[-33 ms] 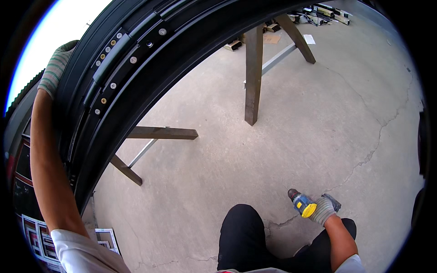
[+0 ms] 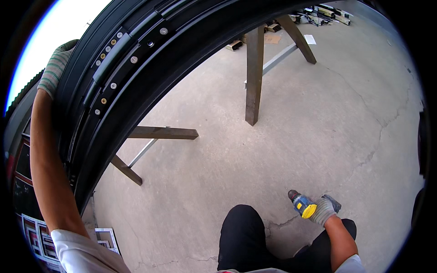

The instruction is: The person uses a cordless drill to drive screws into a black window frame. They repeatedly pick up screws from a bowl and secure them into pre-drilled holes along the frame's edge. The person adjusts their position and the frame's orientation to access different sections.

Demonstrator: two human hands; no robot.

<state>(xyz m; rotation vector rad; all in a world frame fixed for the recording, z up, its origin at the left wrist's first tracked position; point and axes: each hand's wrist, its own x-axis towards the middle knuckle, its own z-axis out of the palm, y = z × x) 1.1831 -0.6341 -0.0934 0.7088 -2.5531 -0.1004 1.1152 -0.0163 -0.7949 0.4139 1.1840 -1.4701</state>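
A long black metal frame (image 2: 150, 77) runs across the upper left, bent by the lens. Along it sits a dark hinge (image 2: 113, 54) with several silver and gold screw heads beside it. My left hand (image 2: 57, 68), in a striped knit glove, grips the frame's outer edge, its fingertips partly hidden. Low on the right, my gloved right hand (image 2: 324, 211) is wrapped round the handle of a blue and yellow cordless drill (image 2: 299, 203). The drill is held near my knee, apart from the frame, its dark chuck pointing up and left.
Brown trestle legs (image 2: 254, 77) stand below the frame, with another pair (image 2: 168, 133) farther left. Cracked concrete floor (image 2: 218, 168) spreads underneath. Loose profiles (image 2: 325, 12) lie in a pile at the far right. White-edged frames (image 2: 107, 237) rest at the lower left.
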